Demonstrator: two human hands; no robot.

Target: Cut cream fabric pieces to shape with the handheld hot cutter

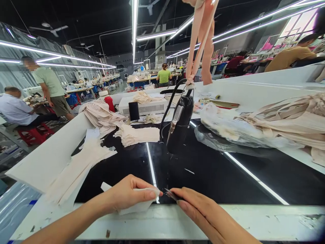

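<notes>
My left hand [127, 195] is closed on a small white fabric piece [138, 206] at the near edge of the glossy black tabletop [218, 173]. My right hand [200, 210] pinches a small dark metal tool [170, 194], perhaps snips, whose tip points at the fabric's right edge. The two hands almost touch. A black hanging iron-like device [179, 123] with a cord dangles just behind them, tied up with a beige fabric strip [201, 40].
Stacks of cream fabric pieces [138, 135] and long cut panels [76, 169] lie at left. A plastic-wrapped heap of beige garments [266, 125] fills the right. A white box [147, 106] and dark phone [133, 111] stand behind. Other workers sit at distant tables.
</notes>
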